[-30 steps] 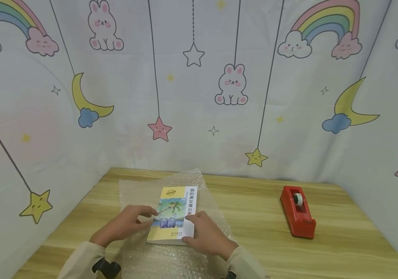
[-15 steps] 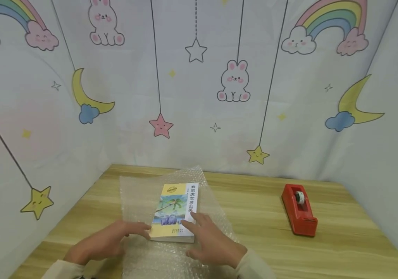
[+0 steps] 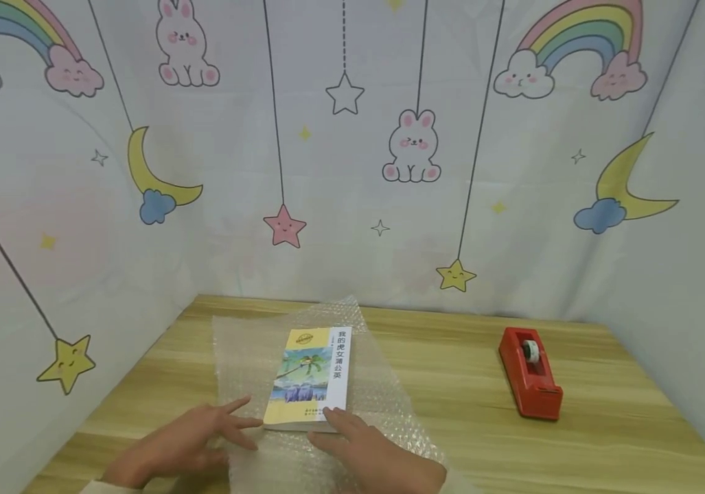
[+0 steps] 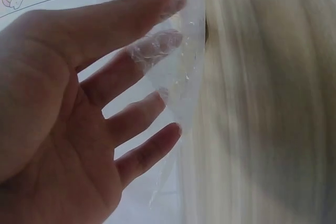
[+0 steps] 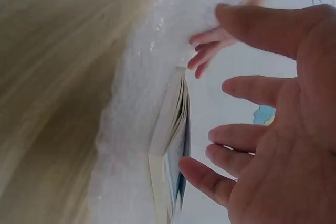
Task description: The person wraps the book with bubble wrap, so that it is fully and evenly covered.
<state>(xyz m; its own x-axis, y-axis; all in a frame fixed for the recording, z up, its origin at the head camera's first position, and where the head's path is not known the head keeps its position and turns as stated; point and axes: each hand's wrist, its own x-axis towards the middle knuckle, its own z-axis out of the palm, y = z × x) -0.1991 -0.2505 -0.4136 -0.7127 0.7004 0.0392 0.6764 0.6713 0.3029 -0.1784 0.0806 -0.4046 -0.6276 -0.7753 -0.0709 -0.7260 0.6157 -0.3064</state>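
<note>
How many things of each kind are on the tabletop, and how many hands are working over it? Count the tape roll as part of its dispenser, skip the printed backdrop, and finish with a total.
Paperback book: 1
Bubble wrap sheet: 1
Red tape dispenser: 1
Hands: 2 (left hand, right hand)
Total: 5

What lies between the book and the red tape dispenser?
The head view shows bubble wrap beside the book, then bare wooden tabletop up to the red tape dispenser.
</note>
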